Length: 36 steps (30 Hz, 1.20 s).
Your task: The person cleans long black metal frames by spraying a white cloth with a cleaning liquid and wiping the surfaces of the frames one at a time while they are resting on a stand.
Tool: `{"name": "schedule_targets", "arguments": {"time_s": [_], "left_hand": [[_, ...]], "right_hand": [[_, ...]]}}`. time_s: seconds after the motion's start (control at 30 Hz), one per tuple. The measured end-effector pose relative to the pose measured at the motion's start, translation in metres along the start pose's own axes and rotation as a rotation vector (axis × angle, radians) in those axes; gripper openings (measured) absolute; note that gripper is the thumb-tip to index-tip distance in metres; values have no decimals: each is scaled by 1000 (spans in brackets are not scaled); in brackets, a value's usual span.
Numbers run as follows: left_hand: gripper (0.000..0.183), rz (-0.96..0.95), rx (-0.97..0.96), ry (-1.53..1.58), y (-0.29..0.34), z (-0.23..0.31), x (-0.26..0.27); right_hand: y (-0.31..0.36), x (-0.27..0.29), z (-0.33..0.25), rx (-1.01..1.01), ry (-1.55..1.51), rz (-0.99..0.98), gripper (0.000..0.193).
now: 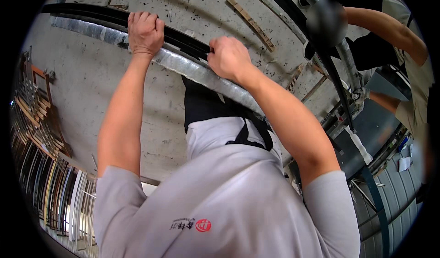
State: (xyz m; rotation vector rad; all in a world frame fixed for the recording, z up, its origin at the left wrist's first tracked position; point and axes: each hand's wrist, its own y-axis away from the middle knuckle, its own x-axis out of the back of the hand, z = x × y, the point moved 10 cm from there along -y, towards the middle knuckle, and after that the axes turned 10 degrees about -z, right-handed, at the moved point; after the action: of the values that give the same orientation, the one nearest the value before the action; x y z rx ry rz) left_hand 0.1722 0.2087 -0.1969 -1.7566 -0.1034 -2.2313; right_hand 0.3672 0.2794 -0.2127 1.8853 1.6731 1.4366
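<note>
A long black grooved profile bar [183, 41] runs from the far left toward the middle, along a rail wrapped in silvery film [188, 68]. My left hand [145, 34] is closed over the bar, knuckles up, its wrist above the wrapped rail. Farther right, my right hand [228, 58] has its fingers curled round the bar, thumb side against it. The undersides of both grips are hidden.
At the right, a co-worker's arm [385, 26] reaches toward another long black bar [321, 51] beside a wrapped rail [348, 65]. A wooden strip [251, 24] lies on the debris-strewn floor. Racks of long profiles [59, 189] stand at lower left; a dark cabinet [373, 125] stands right.
</note>
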Motion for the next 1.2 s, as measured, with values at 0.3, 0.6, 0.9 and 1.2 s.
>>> {"name": "schedule_targets", "arguments": {"time_s": [0.3,0.6,0.9,1.2], "left_hand": [[15,49,-4,-7,2,-4,3],[16,115,-22,34,-2,-11,2],[15,-12,59,17,0,-10,-1],[15,15,-3,41,1,-10,0]], "right_hand": [[134,-23,192,-447,77,-212,17],[-21,1,-22,65,28,1,20],[101,-28,145,-374,104,-191,19],[6,-13,4,-69,109,-121,21]]}}
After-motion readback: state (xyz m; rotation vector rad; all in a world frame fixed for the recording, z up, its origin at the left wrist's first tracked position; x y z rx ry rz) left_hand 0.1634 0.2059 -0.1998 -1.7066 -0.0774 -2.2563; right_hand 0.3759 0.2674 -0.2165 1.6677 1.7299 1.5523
